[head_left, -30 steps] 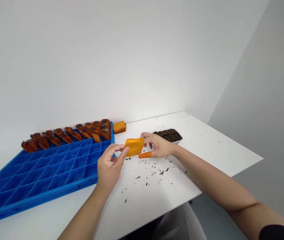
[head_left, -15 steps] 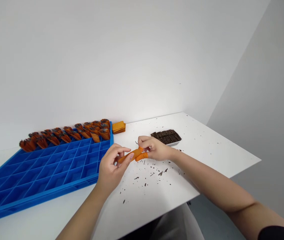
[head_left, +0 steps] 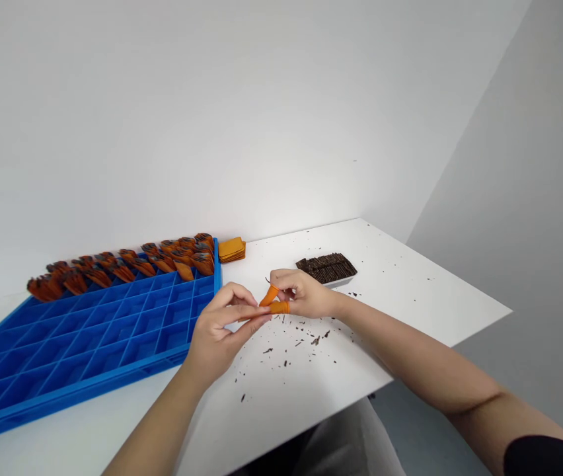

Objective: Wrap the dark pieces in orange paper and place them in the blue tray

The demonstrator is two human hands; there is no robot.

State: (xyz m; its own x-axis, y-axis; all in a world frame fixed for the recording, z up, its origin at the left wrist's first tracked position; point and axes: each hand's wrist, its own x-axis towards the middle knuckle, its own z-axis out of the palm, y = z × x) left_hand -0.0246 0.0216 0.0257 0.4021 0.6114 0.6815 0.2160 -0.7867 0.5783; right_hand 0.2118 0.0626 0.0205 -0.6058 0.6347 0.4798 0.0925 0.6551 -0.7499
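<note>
Orange paper pouch (head_left: 253,314), now seen almost edge-on as a thin strip, is pinched between both hands above the white table (head_left: 410,291), near the middle of its front half. Its long axis runs roughly left to right, from the left hand (head_left: 222,327) toward the right hand (head_left: 301,294), tilted slightly up at the right end. The left hand grips it between thumb and fingers, closed on the near end; the right hand pinches the far end with its thumb and forefinger, both wearing orange finger cots (head_left: 275,302). The two hands are about equally close to it, fingertips nearly meeting.

Under the hands the table is littered with dark crumbs (head_left: 301,340). Just behind the right hand, toward the far edge, sits a small white dish of dark brown sticks (head_left: 327,267). Near the far edge, a stack of flat orange pouches (head_left: 232,250) lies just beside the corner of a blue compartment tray (head_left: 88,337), which covers the left side of the table. Only the tray's far row holds filled pouches (head_left: 127,268). No writing or label can be read anywhere.
</note>
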